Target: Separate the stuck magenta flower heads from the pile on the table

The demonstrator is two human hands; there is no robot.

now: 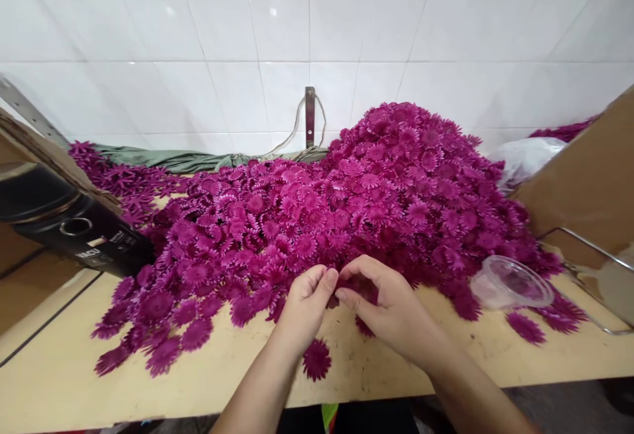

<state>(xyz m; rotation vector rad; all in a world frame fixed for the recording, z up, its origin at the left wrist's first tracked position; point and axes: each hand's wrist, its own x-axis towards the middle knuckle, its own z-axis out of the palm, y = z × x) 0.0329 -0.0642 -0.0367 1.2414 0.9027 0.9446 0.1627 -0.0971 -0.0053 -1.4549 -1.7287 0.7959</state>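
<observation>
Flower [334, 300], mostly hidden, lies between left grip [309, 297] and right grip [385, 296].

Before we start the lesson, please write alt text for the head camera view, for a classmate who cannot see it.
The wearer's left hand and right hand bring their fingertips together before a large heap of magenta flower-shaped pieces on a pale tabletop. A black container is at left, a clear plastic tub at right.

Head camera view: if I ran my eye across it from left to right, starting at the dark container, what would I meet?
Black container → left hand → right hand → clear plastic tub → bent metal wire.
</observation>
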